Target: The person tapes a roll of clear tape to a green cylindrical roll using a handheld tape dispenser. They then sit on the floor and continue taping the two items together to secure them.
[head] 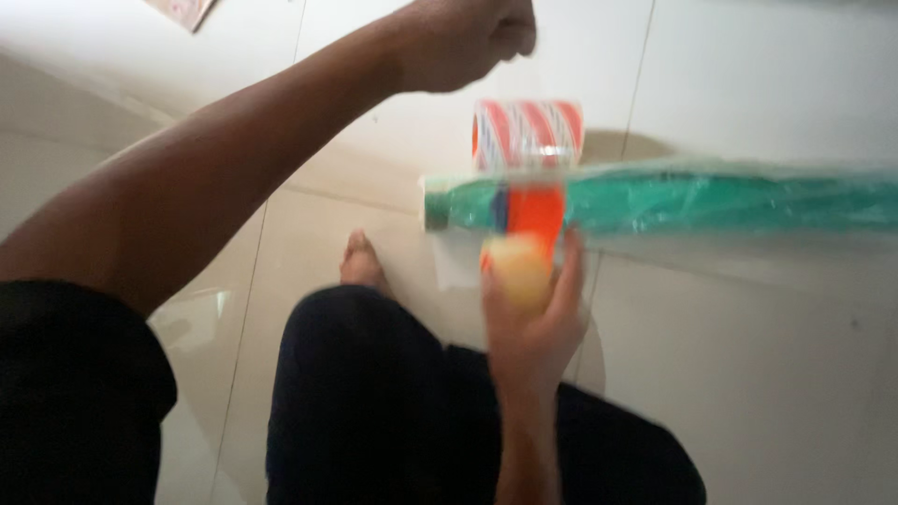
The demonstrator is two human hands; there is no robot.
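Pale floor tiles lie below. Right hand grips the green wrapped roll near its left end — long axis running rightward — while the clenched left hand hangs above the tape roll.

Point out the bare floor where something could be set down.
Bare tile lies right of the right hand, below the green wrapped roll; more lies above the roll. It is crowded around the tape roll, the left hand and the foot.
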